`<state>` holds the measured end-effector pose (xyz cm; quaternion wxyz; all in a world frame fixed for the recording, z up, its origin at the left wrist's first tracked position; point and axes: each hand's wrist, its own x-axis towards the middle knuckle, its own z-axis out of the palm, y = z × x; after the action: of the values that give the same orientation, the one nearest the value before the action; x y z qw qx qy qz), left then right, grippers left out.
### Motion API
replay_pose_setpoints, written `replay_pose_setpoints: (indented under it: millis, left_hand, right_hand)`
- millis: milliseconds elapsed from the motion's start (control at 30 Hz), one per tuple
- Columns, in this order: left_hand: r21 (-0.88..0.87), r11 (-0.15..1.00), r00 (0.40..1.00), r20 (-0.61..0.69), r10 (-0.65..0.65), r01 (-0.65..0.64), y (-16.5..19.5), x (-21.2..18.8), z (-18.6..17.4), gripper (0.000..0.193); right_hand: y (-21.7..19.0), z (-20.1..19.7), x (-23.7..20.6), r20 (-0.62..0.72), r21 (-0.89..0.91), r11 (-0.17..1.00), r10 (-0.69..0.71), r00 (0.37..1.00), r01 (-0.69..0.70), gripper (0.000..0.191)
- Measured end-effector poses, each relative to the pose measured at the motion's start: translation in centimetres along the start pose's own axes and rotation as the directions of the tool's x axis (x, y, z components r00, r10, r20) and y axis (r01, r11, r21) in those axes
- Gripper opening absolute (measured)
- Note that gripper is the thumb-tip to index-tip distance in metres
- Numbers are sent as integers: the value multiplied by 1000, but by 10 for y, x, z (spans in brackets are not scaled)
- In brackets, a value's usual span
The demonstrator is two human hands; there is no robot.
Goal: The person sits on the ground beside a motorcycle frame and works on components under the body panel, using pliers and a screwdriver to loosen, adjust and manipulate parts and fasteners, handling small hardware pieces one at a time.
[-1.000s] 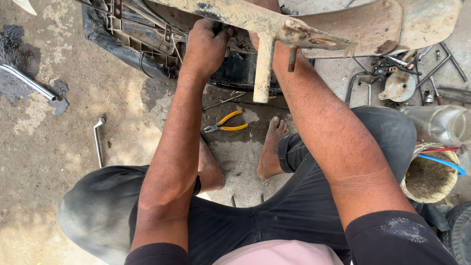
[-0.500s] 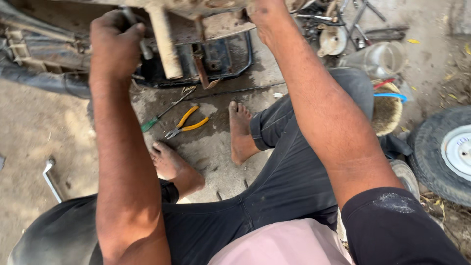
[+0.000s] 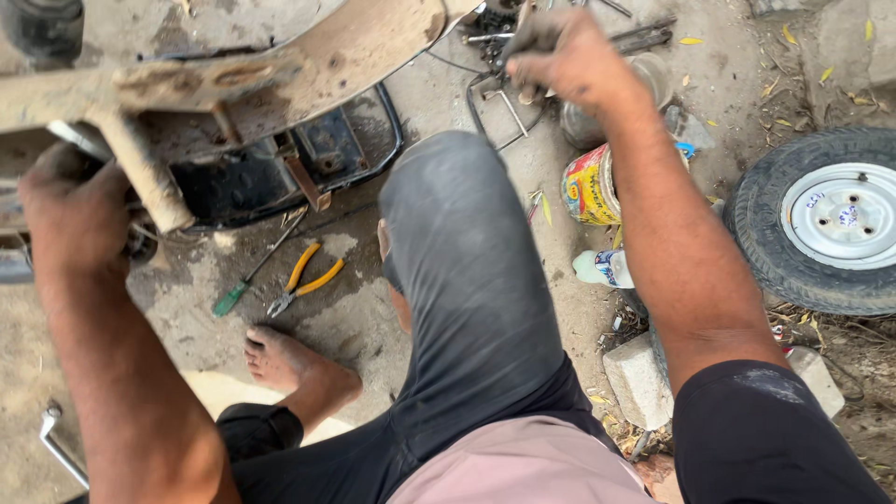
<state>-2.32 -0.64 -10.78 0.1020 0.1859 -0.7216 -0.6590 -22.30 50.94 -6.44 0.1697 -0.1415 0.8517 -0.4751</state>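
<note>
Right hand [image 3: 569,56] left frame [image 3: 280,65], perhaps empty.

A yellow-and-red labelled round tin [image 3: 588,187] stands above a small white plastic bottle [image 3: 605,268] lying on the ground.

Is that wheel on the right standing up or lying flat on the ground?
Lying flat. The wheel rests on its side on the dirt, its pale rim face and bolt holes turned straight up toward the camera, the full tyre ring showing.
</note>
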Motion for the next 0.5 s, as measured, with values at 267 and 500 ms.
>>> replay_pose_setpoints:
  millis: [267,500]
  left_hand:
    - [-218,962,958,-194,-209,165,-8,6,-8,20]
    - [-600,800,960,-218,-173,8,3,36,19,18]
  right_hand:
    - [14,18,29,-199,-922,380,-629,751,75,79]
    - [-134,87,1,266,-556,769,-197,944,317,42]
